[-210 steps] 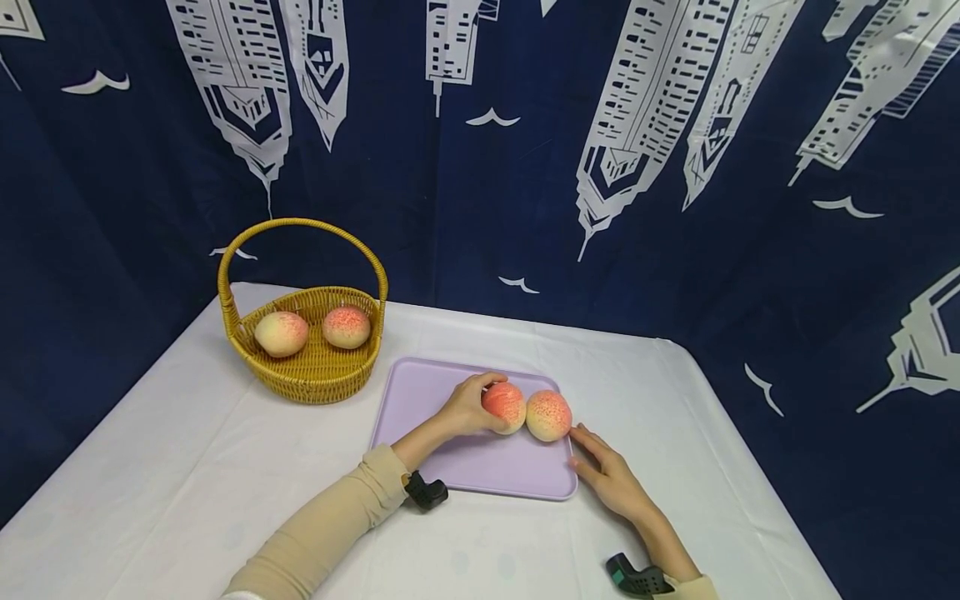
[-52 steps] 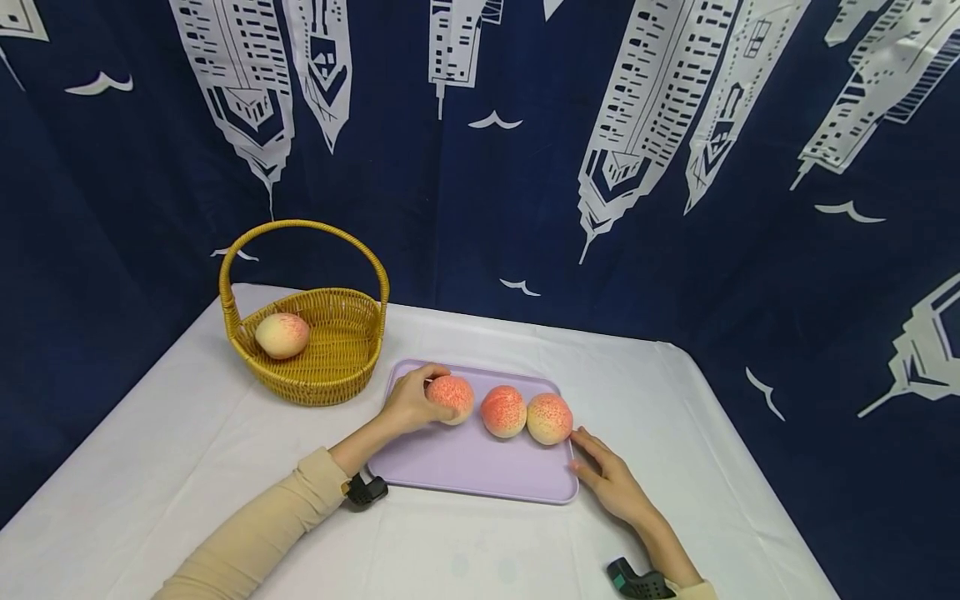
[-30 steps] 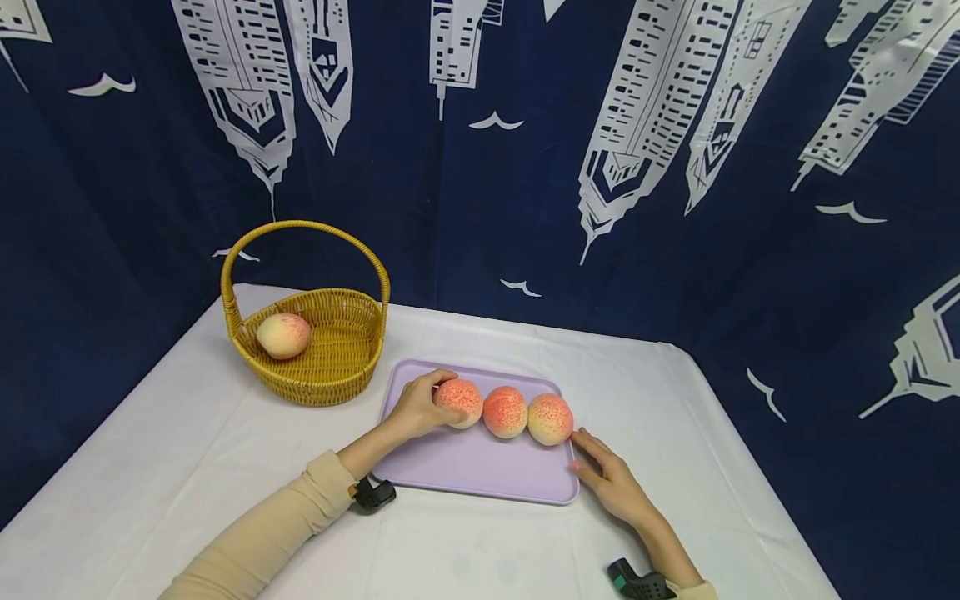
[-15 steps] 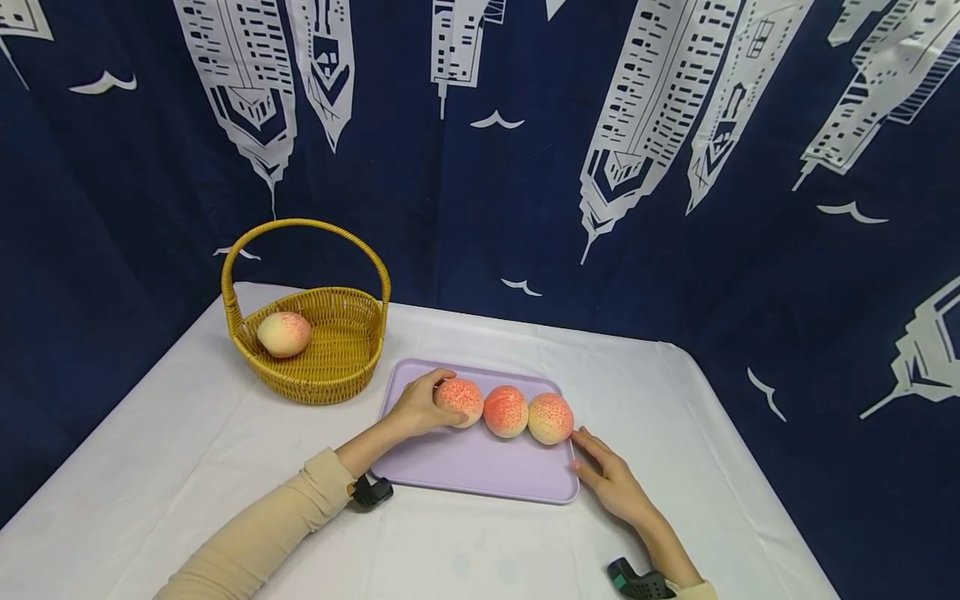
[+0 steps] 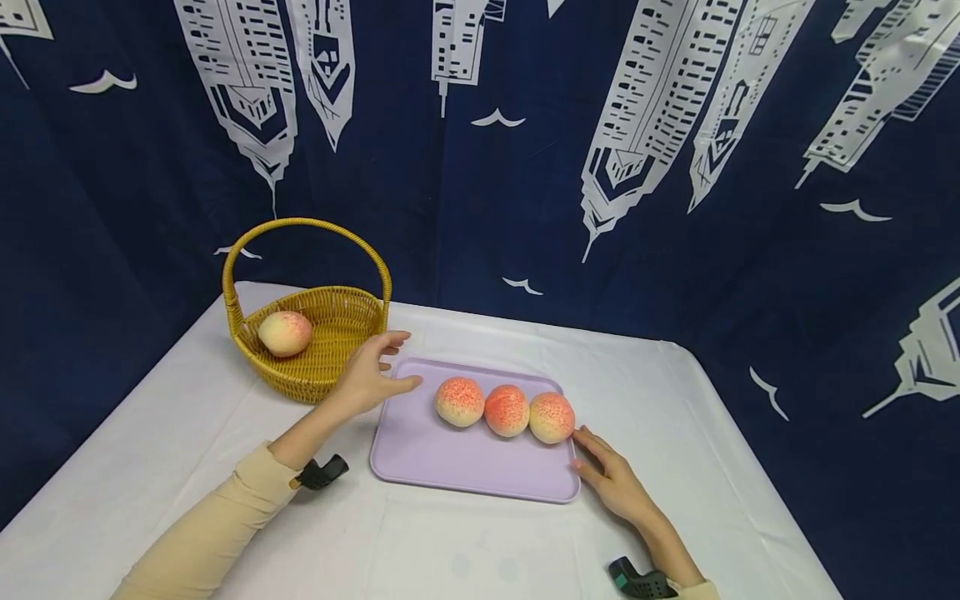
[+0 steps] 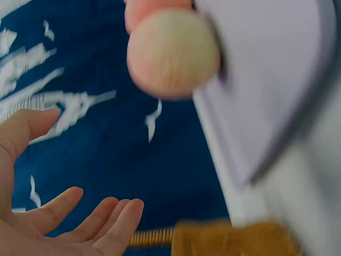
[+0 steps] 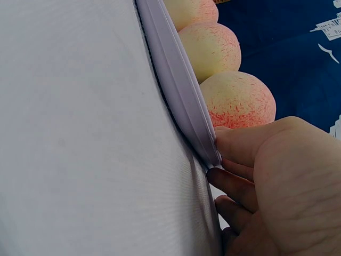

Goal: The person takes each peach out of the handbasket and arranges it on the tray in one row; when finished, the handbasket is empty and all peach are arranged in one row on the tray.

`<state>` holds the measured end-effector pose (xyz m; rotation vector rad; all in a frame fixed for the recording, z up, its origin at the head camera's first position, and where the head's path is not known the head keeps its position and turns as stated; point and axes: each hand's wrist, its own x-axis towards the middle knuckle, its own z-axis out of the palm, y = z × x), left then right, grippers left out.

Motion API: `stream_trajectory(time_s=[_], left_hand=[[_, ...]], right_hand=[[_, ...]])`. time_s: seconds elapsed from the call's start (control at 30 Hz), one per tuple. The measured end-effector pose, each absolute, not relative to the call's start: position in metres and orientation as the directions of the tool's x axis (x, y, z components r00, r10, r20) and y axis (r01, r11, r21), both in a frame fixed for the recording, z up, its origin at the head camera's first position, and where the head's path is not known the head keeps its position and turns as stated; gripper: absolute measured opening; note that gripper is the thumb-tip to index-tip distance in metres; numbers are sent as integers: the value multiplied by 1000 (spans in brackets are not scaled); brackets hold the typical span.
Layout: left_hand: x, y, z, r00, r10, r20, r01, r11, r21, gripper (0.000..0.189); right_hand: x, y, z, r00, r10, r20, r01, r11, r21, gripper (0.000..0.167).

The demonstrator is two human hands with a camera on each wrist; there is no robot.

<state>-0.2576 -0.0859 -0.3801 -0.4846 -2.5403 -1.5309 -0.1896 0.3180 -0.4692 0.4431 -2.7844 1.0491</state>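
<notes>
Three pinkish-yellow peaches form a row on a lilac tray (image 5: 472, 487): a left peach (image 5: 460, 402), a middle peach (image 5: 507, 411) and a right peach (image 5: 552, 417). My left hand (image 5: 366, 379) is off the tray's left side, thumb and fingers spread with nothing between them; it overlaps the basket's right side in the head view. My right hand (image 5: 618, 483) holds the tray's right edge, with the thumb (image 7: 242, 143) at the rim and the fingers on the outer side, close by the right peach. Another peach (image 5: 285, 333) lies in a wicker basket (image 5: 300, 387).
The basket's tall arched handle (image 5: 307, 222) rises at the back left of the table. A white cloth (image 5: 465, 550) covers the table, and a dark blue curtain (image 5: 495, 200) with white buildings hangs behind it.
One peach went from the basket to the tray, placed left of the other two. My left hand has just let go of it and moved back leftward. The right hand stays put.
</notes>
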Motion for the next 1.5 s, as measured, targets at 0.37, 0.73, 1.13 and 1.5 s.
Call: stream_trajectory(time_s=[0.37, 0.73, 1.13, 1.5], left_hand=[[-285, -176, -350, -943, -56, 329, 270, 449, 851, 68], [-311, -219, -377, -970, -178, 163, 58, 486, 872, 73], [-318, -224, -387, -976, -200, 91, -26, 516, 856, 74], [-323, -224, -391, -984, -165, 64, -52, 616, 786, 81]], right_hand=[[-190, 320, -471, -960, -214, 183, -281, 708, -647, 49], [-188, 319, -470, -964, -211, 162, -264, 700, -663, 50], [-188, 319, -470, -965, -204, 166, -263, 711, -653, 50], [-190, 319, -469, -963, -210, 166, -267, 712, -649, 50]])
